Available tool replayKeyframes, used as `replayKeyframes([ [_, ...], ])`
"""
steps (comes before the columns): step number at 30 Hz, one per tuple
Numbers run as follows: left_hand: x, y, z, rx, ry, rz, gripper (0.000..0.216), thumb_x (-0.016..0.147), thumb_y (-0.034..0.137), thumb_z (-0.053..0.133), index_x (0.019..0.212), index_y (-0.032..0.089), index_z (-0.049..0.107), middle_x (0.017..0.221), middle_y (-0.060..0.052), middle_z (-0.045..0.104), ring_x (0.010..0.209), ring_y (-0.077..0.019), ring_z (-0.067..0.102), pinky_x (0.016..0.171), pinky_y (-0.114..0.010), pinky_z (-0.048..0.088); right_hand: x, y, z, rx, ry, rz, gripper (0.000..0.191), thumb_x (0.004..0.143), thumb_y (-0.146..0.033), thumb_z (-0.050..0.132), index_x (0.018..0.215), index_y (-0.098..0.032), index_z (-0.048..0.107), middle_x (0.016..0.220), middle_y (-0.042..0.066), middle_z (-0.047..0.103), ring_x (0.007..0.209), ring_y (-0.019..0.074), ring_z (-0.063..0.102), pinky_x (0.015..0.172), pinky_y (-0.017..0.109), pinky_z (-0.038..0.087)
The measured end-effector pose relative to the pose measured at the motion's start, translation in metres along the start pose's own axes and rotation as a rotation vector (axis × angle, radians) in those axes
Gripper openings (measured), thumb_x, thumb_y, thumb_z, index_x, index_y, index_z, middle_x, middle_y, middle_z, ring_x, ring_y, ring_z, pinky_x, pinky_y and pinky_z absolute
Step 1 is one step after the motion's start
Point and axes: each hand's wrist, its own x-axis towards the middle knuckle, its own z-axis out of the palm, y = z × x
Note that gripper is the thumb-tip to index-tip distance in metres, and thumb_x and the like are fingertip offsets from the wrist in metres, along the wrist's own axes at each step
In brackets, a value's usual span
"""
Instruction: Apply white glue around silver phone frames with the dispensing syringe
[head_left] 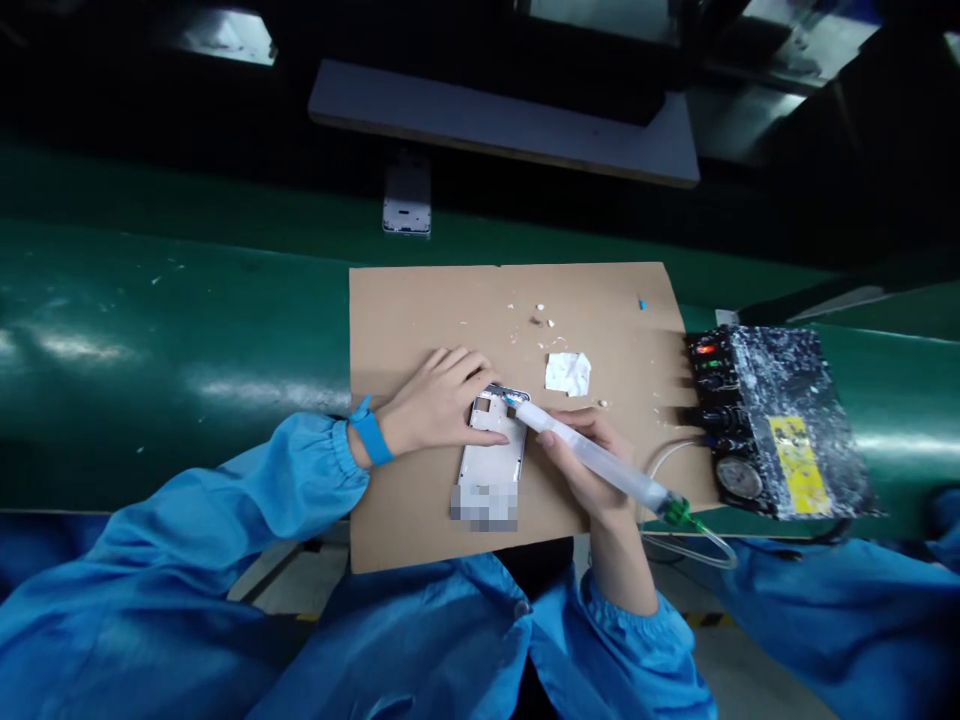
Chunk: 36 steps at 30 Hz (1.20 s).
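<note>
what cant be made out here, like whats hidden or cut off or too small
All in the head view:
Phone frame: lower end pixelated over; part of the left edge hidden by the left hand.
Syringe: whether its tip touches the frame is too small to tell.
Right hand: partly hidden by the syringe.
Gauge: reading too small.
Second phone frame: far end lost in shadow.

We can read no words or numbers here. To the right of the right hand, on a dark, white-flecked box, we see a yellow label whose print is too blurred to read; nearer that hand, a round dial has markings too small for us
</note>
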Motion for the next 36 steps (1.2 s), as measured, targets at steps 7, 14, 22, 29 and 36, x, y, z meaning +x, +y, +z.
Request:
replayKeyframes([
  [7, 0.001, 0.001, -0.001, 0.002, -0.002, -0.008, 0.067, 0.091, 0.075, 0.08, 0.128, 0.02, 0.069, 0.125, -0.01, 0.07, 0.114, -0.0302, 0.062, 0.1, -0.045, 0.048, -0.001, 0.004, 0.0, -0.05, -0.008, -0.002, 0.024, 0.09, -0.041, 0.093, 0.108, -0.028, 0.086, 0.101, 0.006, 0.087, 0.081, 0.0227, 0.083, 0.07, 0.033, 0.069],
  [14, 0.001, 0.001, 0.0, 0.015, -0.001, -0.009, 0.067, 0.09, 0.074, 0.082, 0.128, 0.02, 0.069, 0.126, -0.01, 0.07, 0.116, -0.0307, 0.062, 0.1, -0.045, 0.048, 0.001, 0.001, 0.002, -0.055, 0.007, -0.004, 0.024, 0.089, -0.041, 0.093, 0.105, -0.026, 0.085, 0.101, 0.006, 0.087, 0.08, 0.0226, 0.083, 0.068, 0.032, 0.068],
  [22, 0.0, 0.001, 0.0, 0.017, -0.018, -0.017, 0.069, 0.091, 0.076, 0.08, 0.13, 0.02, 0.069, 0.128, -0.011, 0.07, 0.118, -0.0314, 0.061, 0.103, -0.047, 0.046, -0.003, 0.007, -0.002, -0.1, -0.021, 0.017, 0.027, 0.092, -0.043, 0.092, 0.111, -0.025, 0.084, 0.106, 0.008, 0.087, 0.083, 0.0229, 0.082, 0.071, 0.033, 0.066],
  [29, 0.001, 0.001, 0.0, 0.017, -0.032, -0.026, 0.071, 0.09, 0.074, 0.083, 0.132, 0.019, 0.069, 0.129, -0.011, 0.069, 0.119, -0.0318, 0.061, 0.103, -0.047, 0.046, -0.003, 0.01, -0.001, -0.102, -0.011, 0.028, 0.027, 0.093, -0.045, 0.092, 0.111, -0.026, 0.083, 0.107, 0.008, 0.086, 0.085, 0.0234, 0.081, 0.072, 0.035, 0.066],
  [36, 0.001, 0.001, -0.001, 0.015, -0.025, -0.016, 0.067, 0.091, 0.074, 0.082, 0.129, 0.02, 0.069, 0.128, -0.011, 0.07, 0.116, -0.031, 0.06, 0.101, -0.046, 0.045, -0.003, 0.01, -0.001, -0.102, -0.001, 0.038, 0.027, 0.092, -0.047, 0.091, 0.108, -0.027, 0.083, 0.106, 0.007, 0.086, 0.085, 0.0241, 0.081, 0.074, 0.036, 0.067],
])
